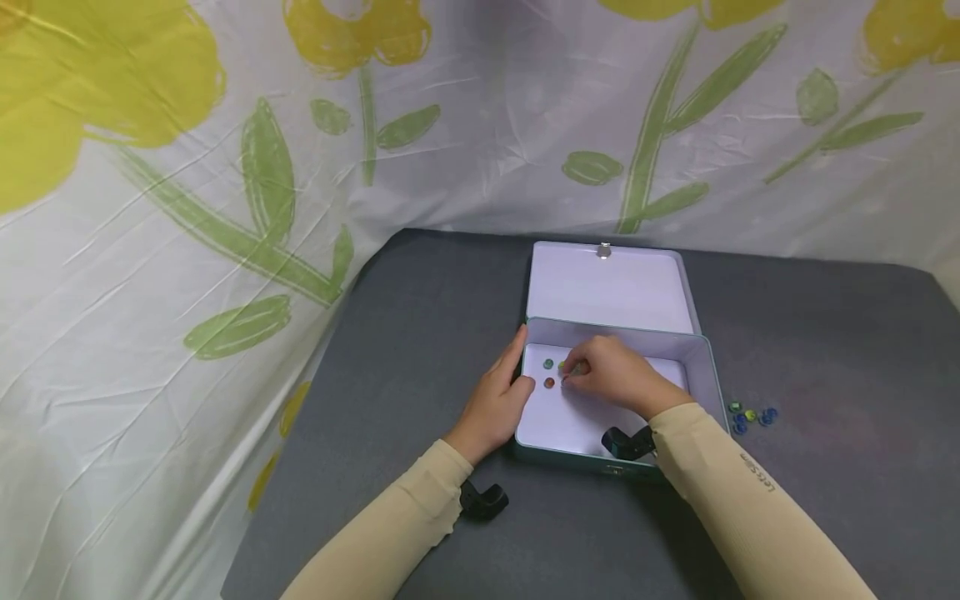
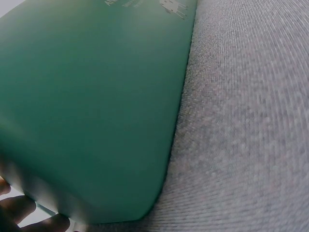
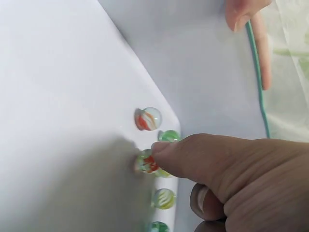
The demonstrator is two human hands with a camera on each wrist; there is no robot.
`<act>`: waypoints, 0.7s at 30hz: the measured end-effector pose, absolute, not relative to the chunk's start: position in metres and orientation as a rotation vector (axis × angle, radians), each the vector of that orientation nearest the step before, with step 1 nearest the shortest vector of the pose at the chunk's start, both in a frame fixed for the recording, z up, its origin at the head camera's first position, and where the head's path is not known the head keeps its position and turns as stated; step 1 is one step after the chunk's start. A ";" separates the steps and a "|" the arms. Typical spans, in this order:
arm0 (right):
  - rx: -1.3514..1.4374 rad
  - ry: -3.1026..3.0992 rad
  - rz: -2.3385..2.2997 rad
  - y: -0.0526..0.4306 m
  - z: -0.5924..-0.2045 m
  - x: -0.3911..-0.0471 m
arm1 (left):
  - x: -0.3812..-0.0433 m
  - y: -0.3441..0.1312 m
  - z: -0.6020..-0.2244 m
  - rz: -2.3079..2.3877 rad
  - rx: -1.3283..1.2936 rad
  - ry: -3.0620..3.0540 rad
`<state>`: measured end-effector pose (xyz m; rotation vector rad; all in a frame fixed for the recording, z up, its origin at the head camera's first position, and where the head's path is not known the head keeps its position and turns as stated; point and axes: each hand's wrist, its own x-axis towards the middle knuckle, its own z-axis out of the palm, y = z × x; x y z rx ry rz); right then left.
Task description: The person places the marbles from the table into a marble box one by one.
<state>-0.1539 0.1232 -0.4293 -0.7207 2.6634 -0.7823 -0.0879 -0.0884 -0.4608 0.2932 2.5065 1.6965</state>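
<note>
Now the right hand [image 1: 621, 375] touches a marble [image 3: 149, 165], sleeve [image 1: 738, 492] reading "LetsSlim".

R sleeve [image 1: 780, 517]: dk lettering [image 1: 757, 472], approx. "Let's Slim", ran lengthwise along forearm, well behind R fingers [image 3: 193, 152], past wrist. Green box [image 2: 96, 111], outer side: pale print [image 2: 111, 2] sat well apart from L fingers [image 2: 19, 209], cut by view edge; prob. "AN", rest illeg. Pale motif [image 2: 173, 7] stood nr print, farther from L fingers.
</note>
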 end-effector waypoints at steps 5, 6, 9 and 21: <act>-0.671 2.684 -0.797 0.124 -0.425 -0.154 | -0.087 -0.088 -0.460 1.684 0.284 2.501; -0.664 2.688 -0.798 0.124 -0.424 -0.154 | -0.087 -0.088 -0.460 1.685 0.279 2.498; -0.633 2.696 -0.813 0.124 -0.420 -0.153 | -0.088 -0.088 -0.461 1.686 0.272 2.494; -0.558 2.878 -0.862 0.133 -0.400 -0.143 | -0.087 -0.090 -0.459 1.683 0.281 2.492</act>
